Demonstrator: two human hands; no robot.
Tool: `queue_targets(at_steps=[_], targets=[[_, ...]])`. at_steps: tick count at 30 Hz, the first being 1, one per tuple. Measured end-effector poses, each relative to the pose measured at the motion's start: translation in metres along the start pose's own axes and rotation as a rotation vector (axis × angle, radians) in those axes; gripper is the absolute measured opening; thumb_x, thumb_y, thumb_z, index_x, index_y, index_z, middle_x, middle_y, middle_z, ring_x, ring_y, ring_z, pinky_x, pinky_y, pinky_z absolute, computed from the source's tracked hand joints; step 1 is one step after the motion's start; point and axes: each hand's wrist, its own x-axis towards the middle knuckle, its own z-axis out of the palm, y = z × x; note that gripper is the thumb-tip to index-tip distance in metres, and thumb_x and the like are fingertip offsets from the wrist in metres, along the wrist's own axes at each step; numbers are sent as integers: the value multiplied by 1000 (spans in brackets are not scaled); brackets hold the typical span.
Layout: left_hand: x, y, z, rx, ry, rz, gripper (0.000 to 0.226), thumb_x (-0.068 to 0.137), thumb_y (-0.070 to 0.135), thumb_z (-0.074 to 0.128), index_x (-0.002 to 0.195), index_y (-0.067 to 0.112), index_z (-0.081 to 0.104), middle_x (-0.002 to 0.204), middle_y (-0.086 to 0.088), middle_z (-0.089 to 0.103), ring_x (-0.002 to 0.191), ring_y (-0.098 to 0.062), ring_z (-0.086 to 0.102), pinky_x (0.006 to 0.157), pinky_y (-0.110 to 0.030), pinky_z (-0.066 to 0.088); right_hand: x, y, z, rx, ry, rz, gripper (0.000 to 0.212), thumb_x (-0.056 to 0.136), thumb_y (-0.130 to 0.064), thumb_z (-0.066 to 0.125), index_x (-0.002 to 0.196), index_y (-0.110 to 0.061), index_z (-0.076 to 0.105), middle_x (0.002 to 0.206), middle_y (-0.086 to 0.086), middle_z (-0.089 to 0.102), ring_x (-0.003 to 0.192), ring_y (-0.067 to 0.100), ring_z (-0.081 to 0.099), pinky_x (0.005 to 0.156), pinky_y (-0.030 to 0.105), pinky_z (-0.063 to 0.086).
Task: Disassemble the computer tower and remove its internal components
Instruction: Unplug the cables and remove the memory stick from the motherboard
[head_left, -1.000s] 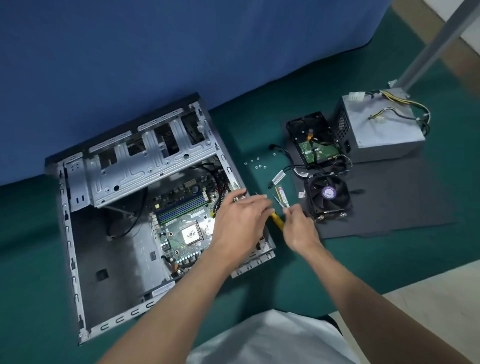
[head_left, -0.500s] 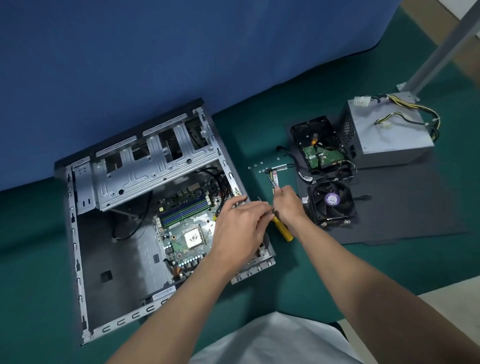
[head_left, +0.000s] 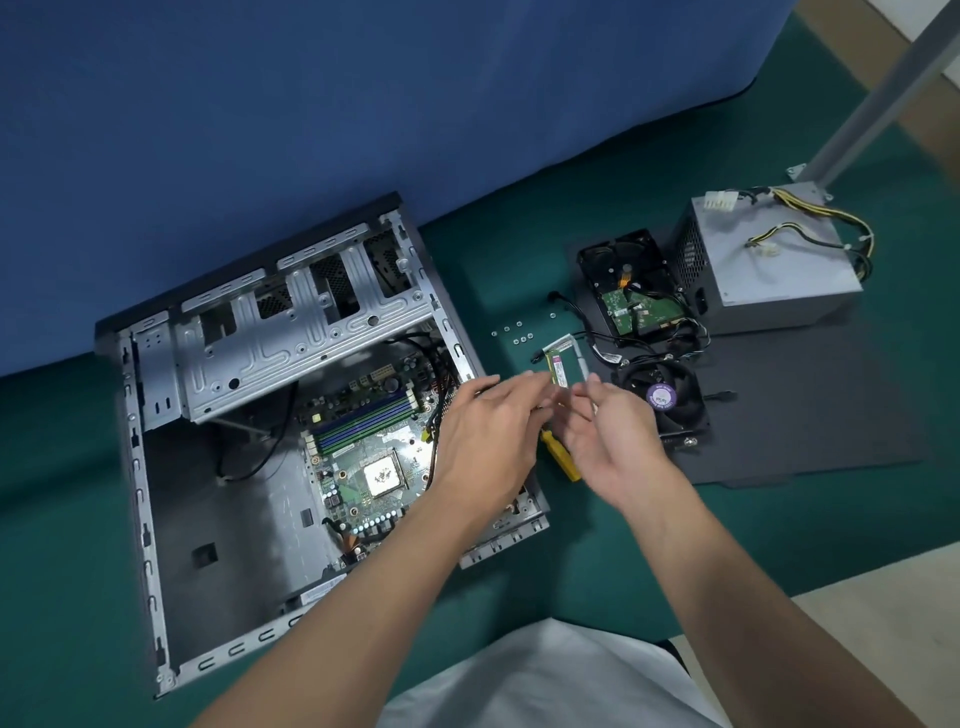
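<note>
1. Leftmost, the computer tower (head_left: 156, 467) lies on its side on the green mat (head_left: 623, 561) with its side panel off, its open face turned up.
2. Inside it, the grey metal drive cage (head_left: 306, 332) spans the far part of the case.
3. Nearer and to the right of the cage, the motherboard (head_left: 358, 452) sits in the case with blue memory slots (head_left: 363, 421) and a bare silver processor (head_left: 383, 475) showing.
4. Over the right edge of the case, the left hand (head_left: 488, 441) hovers palm down, its fingers (head_left: 519, 384) reaching right; they look curled loosely, but blur hides whether they grip anything.
5. Just right of it, a yellow screwdriver handle (head_left: 561, 460) lies on the mat between the two hands.
6. Beyond the fingertips, a green memory stick (head_left: 558, 366) lies flat on the mat, with small screws (head_left: 517, 332) scattered just left and far of it.
7. Next, the right hand (head_left: 618, 447) is held palm up and spread wide, holding nothing that I can see.
8. Right of that hand, a black cooler fan (head_left: 660, 397) rests on the dark panel (head_left: 810, 405).
9. Beyond the fan, a hard drive (head_left: 628, 286) lies circuit board up, cables trailing beside it.
10. Farthest right, the grey power supply (head_left: 779, 265) stands on the panel with its wire bundle on top.
</note>
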Motion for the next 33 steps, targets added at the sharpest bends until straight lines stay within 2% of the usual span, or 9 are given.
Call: queue_targets(at_steps=[4, 6, 9, 11, 13, 15, 21, 26, 33], targets=[[6, 6, 9, 56, -69, 55, 33, 89, 14, 66, 122, 11, 61, 116, -5, 69, 122, -18, 57, 108, -37, 33, -14, -5, 1, 262, -76, 171, 22, 102, -17, 40, 105, -1, 55, 82, 11, 65, 61, 18, 63, 52, 24, 47], [5, 6, 12, 81, -145, 69, 40, 92, 22, 62, 130, 13, 55, 121, -6, 67, 132, -16, 47, 114, -35, 22, -12, -4, 0, 239, -33, 175, 24, 102, -15, 38, 112, 0, 54, 91, 14, 62, 65, 20, 61, 51, 23, 40], [1, 3, 12, 122, -193, 97, 45, 93, 28, 59, 136, 15, 49, 119, -3, 68, 136, -14, 41, 116, -31, 12, -7, 0, -2, 117, 24, 121, 22, 103, -13, 37, 104, 1, 54, 73, 15, 66, 58, 22, 65, 45, 25, 46], [-4, -3, 7, 175, -198, 115, 41, 94, 22, 48, 134, 14, 51, 115, -1, 70, 128, -14, 49, 115, -28, 7, 0, 9, -7, -92, 63, 65, 22, 104, -13, 34, 107, 0, 50, 75, 17, 65, 63, 24, 64, 58, 31, 53], [-7, -8, 1, 274, -218, 151, 45, 89, 23, 34, 125, 17, 59, 100, 4, 72, 106, -14, 59, 115, -29, 8, 5, 23, -12, -283, 64, 77, 23, 104, -12, 32, 105, 0, 51, 78, 16, 63, 68, 25, 62, 73, 38, 53], [-7, -9, -1, 342, -233, 179, 47, 86, 26, 28, 114, 23, 66, 86, 8, 71, 89, -12, 58, 113, -32, 14, 9, 38, -20, -413, 67, 115, 22, 103, -10, 33, 100, -3, 53, 76, 13, 65, 67, 23, 63, 76, 40, 54], [-5, -8, -3, 400, -293, 181, 46, 86, 29, 23, 99, 29, 67, 80, 15, 67, 86, -8, 52, 113, -27, 4, 26, 53, -28, -668, 99, 66, 18, 97, -15, 40, 91, -13, 57, 102, 18, 67, 98, 34, 64, 91, 51, 51], [-17, -15, -9, 377, -302, 217, 42, 89, 29, 29, 97, 30, 70, 70, 15, 65, 79, -6, 54, 113, -29, 11, 32, 58, -22, -767, 86, 27, 23, 99, -28, 43, 85, -16, 55, 94, 12, 65, 92, 28, 59, 90, 46, 47], [-26, -15, -8, 357, -284, 228, 45, 89, 30, 27, 95, 27, 72, 75, 13, 65, 81, -8, 55, 115, -28, 10, 36, 51, -19, -727, 20, 39, 26, 101, -27, 41, 81, -15, 53, 89, 9, 60, 86, 23, 55, 84, 42, 49]])
